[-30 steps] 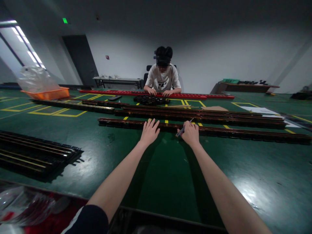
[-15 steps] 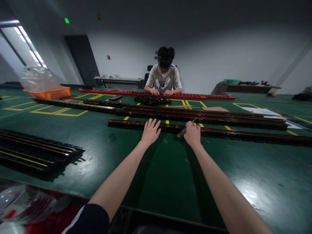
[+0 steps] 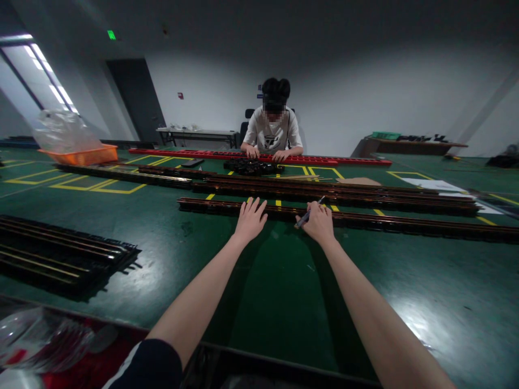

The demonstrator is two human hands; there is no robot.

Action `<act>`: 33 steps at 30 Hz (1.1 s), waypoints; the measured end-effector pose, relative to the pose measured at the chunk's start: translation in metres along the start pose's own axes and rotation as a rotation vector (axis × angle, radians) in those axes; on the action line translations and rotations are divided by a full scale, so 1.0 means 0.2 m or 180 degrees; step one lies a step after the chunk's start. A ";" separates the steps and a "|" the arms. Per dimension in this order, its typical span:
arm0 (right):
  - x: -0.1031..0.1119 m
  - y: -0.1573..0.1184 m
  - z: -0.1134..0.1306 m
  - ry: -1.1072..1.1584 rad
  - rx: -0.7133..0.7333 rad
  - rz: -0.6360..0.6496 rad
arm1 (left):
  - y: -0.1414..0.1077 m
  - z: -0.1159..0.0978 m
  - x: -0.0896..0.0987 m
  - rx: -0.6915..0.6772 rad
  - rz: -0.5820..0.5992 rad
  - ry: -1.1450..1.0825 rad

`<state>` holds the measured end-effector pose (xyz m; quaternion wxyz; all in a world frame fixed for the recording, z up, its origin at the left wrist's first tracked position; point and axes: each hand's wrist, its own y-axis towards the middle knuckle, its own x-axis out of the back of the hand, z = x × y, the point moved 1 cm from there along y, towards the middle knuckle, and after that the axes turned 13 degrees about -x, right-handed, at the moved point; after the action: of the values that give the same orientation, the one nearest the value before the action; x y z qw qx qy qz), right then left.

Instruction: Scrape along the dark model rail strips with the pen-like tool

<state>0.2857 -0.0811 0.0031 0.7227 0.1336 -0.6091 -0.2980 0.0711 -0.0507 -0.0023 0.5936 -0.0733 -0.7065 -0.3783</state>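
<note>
From the head camera, I see the left hand laid on a long dark strip, its fingers spread fairly wide and flat, gripping nothing that shows. The right hand has its fingers closed around a slim tool, held slantwise over the same strip. That strip lies crosswise on the green tabletop, running past both hands toward the right edge. Just beyond it lie more strips, side by side, and a separate bundle sits well to the left, near the front edge. Across the tabletop a person has both hands on a red rail. Far left, an orange basket holds a clear bag.
</note>
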 end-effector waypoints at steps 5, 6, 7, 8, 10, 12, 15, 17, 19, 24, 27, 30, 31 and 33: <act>0.02 -0.01 0.03 -0.0214 -0.0141 0.0019 | 0.00 0.00 0.00 0.0019 0.0043 -0.0014; 0.02 -0.01 0.04 -0.0233 -0.0143 0.0018 | 0.00 0.00 0.00 0.0016 0.0045 -0.0013; 0.03 -0.01 0.04 -0.0246 -0.0137 0.0013 | 0.00 0.00 0.00 0.0013 0.0046 -0.0013; 0.03 -0.01 0.05 -0.0254 -0.0130 0.0001 | 0.00 0.00 0.00 0.0012 0.0042 -0.0014; 0.03 -0.01 0.05 -0.0264 -0.0120 -0.0037 | 0.00 0.00 0.00 0.0006 0.0034 -0.0022; 0.04 -0.01 0.05 -0.0270 -0.0158 -0.0089 | 0.00 0.00 -0.01 0.0004 0.0010 -0.0025; 0.04 -0.01 0.04 -0.0240 -0.0227 -0.0208 | 0.00 0.00 -0.01 0.0000 -0.0028 -0.0028; 0.04 -0.01 0.03 -0.0194 -0.0257 -0.0285 | 0.00 0.01 -0.01 0.0003 -0.0025 -0.0043; 0.03 -0.01 0.03 -0.0139 -0.0225 -0.0296 | 0.00 0.01 -0.01 0.0003 -0.0019 -0.0050; 0.02 0.00 0.01 0.0004 -0.0078 -0.0118 | 0.00 0.01 -0.01 -0.0013 -0.0058 0.0011; 0.02 0.00 0.00 0.0070 -0.0146 -0.0034 | 0.00 0.01 -0.01 0.0011 -0.0029 -0.0014; 0.01 0.00 -0.01 0.0097 -0.0154 0.0009 | 0.00 0.00 0.00 0.0034 -0.0009 -0.0043; 0.01 0.00 -0.01 0.0107 -0.0156 0.0011 | 0.00 0.00 0.00 0.0037 -0.0004 -0.0052; 0.01 0.01 -0.01 0.0112 -0.0170 0.0013 | 0.00 0.00 0.00 0.0042 0.0010 -0.0068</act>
<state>0.2882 -0.0814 0.0042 0.7372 0.1183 -0.5885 -0.3102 0.0708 -0.0509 -0.0018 0.5872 -0.0745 -0.7151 -0.3719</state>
